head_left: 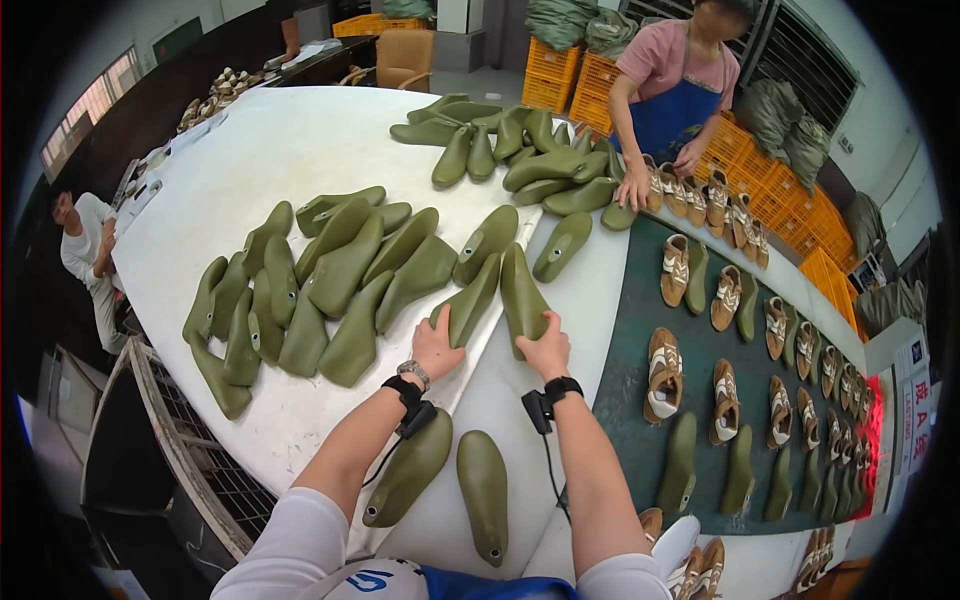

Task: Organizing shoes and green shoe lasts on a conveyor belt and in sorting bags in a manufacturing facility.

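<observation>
My left hand (pixel 436 349) and right hand (pixel 546 352) each grip a green shoe last (pixel 470 300); I should lift both evenly off the worktop (pixel 280 150).

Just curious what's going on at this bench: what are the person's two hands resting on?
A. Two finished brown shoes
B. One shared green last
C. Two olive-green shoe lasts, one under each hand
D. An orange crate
C: the left hand grips one green last and the right hand grips another green last on the white table.

Shoe lasts (pixel 340 280) lay heaped on the worktop (pixel 270 150), left of a belt (pixel 700 400) carrying shoes (pixel 664 375); two lasts (pixel 484 495) lay nearest.
</observation>
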A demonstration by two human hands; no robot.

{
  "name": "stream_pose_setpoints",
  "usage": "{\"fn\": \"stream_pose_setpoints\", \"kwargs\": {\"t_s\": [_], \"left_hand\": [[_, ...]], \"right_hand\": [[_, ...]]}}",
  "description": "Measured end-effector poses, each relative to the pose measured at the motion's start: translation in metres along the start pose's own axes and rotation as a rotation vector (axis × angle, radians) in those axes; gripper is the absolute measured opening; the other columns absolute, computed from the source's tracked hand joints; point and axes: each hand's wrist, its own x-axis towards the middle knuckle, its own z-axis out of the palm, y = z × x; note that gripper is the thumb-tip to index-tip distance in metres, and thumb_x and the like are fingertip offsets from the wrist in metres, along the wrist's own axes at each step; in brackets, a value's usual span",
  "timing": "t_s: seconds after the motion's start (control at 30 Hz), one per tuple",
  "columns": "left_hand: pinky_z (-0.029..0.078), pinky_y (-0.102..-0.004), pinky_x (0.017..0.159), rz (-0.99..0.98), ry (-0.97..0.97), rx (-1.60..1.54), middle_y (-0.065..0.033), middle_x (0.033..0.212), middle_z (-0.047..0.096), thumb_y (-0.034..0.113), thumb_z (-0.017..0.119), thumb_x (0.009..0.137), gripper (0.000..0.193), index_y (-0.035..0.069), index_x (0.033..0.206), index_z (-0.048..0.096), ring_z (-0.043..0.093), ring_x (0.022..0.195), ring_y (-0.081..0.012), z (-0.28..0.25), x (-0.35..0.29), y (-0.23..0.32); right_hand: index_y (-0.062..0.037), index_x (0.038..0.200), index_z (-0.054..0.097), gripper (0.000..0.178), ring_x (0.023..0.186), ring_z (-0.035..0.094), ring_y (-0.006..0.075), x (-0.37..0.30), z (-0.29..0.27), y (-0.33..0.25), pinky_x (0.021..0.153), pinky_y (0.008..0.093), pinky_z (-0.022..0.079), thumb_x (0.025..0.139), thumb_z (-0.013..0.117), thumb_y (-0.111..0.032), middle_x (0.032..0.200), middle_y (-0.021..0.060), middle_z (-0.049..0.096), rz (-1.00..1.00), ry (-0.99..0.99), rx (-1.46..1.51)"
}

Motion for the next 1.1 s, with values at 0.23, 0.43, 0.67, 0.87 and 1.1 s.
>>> {"fn": "stream_pose_setpoints", "kwargs": {"t_s": [0.23,0.43,0.67,0.87,1.1], "left_hand": [[0.041,-0.0442,0.079,0.7,0.192,0.491,-0.0228,0.119,0.039,0.01,0.067,0.062,0.07,0.02,0.128,0.045,0.042,0.108,-0.0367,-0.054,-0.042,0.032],[0.045,-0.0428,0.084,0.353,-0.465,-0.077,-0.0263,0.12,0.044,0.011,0.065,0.07,0.077,0.015,0.136,0.027,0.051,0.101,-0.0423,-0.02,-0.037,0.045],[0.046,-0.0439,0.082,0.39,-0.689,0.038,-0.0288,0.099,0.058,0.025,0.057,0.077,0.067,0.003,0.133,0.029,0.057,0.092,-0.041,-0.005,-0.064,0.098],[0.046,-0.0422,0.08,0.372,-0.274,0.099,-0.0195,0.094,0.062,0.025,0.06,0.076,0.038,0.007,0.109,0.055,0.058,0.087,-0.035,-0.025,0.043,0.095],[0.048,-0.0454,0.08,0.104,0.096,0.169,-0.0263,0.102,0.055,0.01,0.055,0.078,0.034,0.002,0.11,0.046,0.056,0.094,-0.0399,-0.01,0.175,0.044]], "right_hand": [[-0.0157,0.12,0.046,0.057,0.105,0.043,0.0364,-0.111,-0.067,0.051,0.084,0.0444,0.042,0.068,0.071,-0.022,0.112,0.0195,0.044,-0.362,0.302,-0.347],[-0.0114,0.125,0.043,0.058,0.09,0.054,0.0384,-0.117,-0.06,0.065,0.079,0.0428,0.046,0.074,0.067,-0.024,0.102,0.0203,0.053,-0.275,0.128,-0.157],[-0.0069,0.134,0.034,0.074,0.102,0.05,0.0436,-0.13,-0.064,0.058,0.087,0.0438,0.044,0.075,0.067,-0.038,0.114,0.0287,0.046,-0.167,-0.121,0.021],[-0.0094,0.125,0.048,0.07,0.119,0.031,0.0484,-0.137,-0.054,0.031,0.097,0.0508,0.034,0.069,0.07,-0.045,0.131,0.026,0.034,-0.364,0.118,-0.088],[-0.0076,0.097,0.066,0.045,0.115,0.038,0.0445,-0.138,-0.028,0.024,0.092,0.0516,0.038,0.062,0.072,-0.035,0.118,0.0154,0.049,-0.425,0.289,-0.143]]}}
